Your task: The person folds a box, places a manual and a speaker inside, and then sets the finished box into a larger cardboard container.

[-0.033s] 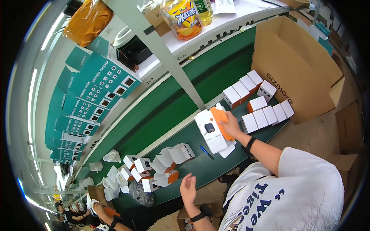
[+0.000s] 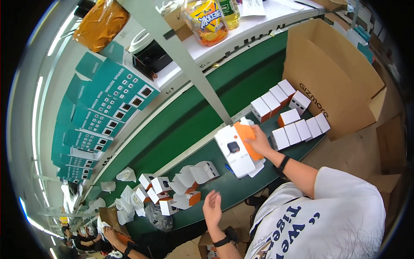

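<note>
My right hand (image 2: 258, 141) grips the orange edge of a flat white-and-orange printed carton (image 2: 236, 152), with a dark square device pictured on its face. More white card shows beneath its lower end. A blue pen (image 2: 229, 168) lies on the green bench beside the carton, partly covered by it. My left hand (image 2: 212, 208) is raised near the bench's front edge, holding nothing, its fingers loosely bent and apart. Left of it sit several open white-and-orange boxes (image 2: 192, 174) with flaps up.
Closed white boxes (image 2: 298, 131) stand in rows at the right end, by a large brown carton (image 2: 332, 64). Teal boxes (image 2: 116, 93) and drink bottles (image 2: 205, 23) are on the upper shelf. Plastic bags (image 2: 158, 216) lie at the left; another person's hand (image 2: 111, 235) is beyond.
The carton in my right hand has shifted slightly left and downward, now covering part of the pen. My left hand has risen a little.
</note>
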`<state>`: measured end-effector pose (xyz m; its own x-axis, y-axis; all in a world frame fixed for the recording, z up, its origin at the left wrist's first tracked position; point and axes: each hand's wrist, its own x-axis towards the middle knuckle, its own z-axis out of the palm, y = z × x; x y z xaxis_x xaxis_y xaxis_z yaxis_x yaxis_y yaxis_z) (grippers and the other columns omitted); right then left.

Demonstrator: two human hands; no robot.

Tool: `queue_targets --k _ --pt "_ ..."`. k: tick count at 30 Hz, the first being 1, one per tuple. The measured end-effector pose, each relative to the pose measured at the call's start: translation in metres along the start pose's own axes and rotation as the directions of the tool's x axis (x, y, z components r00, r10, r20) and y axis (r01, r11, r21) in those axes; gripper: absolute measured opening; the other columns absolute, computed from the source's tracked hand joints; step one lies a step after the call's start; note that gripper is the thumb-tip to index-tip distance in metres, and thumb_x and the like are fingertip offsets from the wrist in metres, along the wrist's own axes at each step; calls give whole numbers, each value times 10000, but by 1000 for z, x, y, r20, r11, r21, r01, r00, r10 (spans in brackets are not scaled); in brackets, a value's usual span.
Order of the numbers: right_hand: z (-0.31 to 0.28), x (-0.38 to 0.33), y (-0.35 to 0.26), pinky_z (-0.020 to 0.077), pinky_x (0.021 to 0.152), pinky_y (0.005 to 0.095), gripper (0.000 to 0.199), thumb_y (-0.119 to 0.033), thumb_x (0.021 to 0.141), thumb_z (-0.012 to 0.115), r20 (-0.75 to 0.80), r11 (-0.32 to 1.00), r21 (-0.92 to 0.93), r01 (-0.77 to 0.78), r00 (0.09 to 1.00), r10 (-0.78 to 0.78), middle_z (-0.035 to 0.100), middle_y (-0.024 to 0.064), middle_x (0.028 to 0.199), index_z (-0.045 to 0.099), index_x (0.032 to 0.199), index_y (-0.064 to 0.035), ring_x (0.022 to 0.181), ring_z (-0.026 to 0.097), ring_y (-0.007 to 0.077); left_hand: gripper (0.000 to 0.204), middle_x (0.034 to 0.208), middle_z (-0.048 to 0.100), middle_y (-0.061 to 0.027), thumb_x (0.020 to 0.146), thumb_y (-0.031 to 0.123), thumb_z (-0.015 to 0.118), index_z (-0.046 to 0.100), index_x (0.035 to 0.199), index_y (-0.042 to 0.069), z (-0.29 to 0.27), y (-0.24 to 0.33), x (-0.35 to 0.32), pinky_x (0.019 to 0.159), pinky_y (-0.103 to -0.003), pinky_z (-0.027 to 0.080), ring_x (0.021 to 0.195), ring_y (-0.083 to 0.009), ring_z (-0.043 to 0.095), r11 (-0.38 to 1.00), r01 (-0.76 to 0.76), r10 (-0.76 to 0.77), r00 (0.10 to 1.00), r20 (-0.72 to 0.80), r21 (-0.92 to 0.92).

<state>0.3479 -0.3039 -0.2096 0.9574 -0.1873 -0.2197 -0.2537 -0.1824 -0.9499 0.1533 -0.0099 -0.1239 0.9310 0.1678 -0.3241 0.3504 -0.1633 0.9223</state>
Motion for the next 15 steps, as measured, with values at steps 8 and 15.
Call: queue_targets --k 8,15 --pt "11 -141 -158 383 1126 415 670 -160 901 727 468 836 -26 547 746 -474 476 228 1429 429 1486 -29 1328 488 366 337 1130 709 -92 988 197 658 646 1222 -46 30 75 -3 915 -335 514 1029 -154 648 979 -122 95 981 -169 -160" --pt "63 -160 -98 496 958 385 531 -230 840 826 562 870 395 294 672 -482 611 159 1135 481 1181 -14 1064 622 248 627 1240 687 -119 893 331 777 564 1389 12 6 30 -64 934 -295 513 1113 -193 652 937 -160 73 960 -271 -311"
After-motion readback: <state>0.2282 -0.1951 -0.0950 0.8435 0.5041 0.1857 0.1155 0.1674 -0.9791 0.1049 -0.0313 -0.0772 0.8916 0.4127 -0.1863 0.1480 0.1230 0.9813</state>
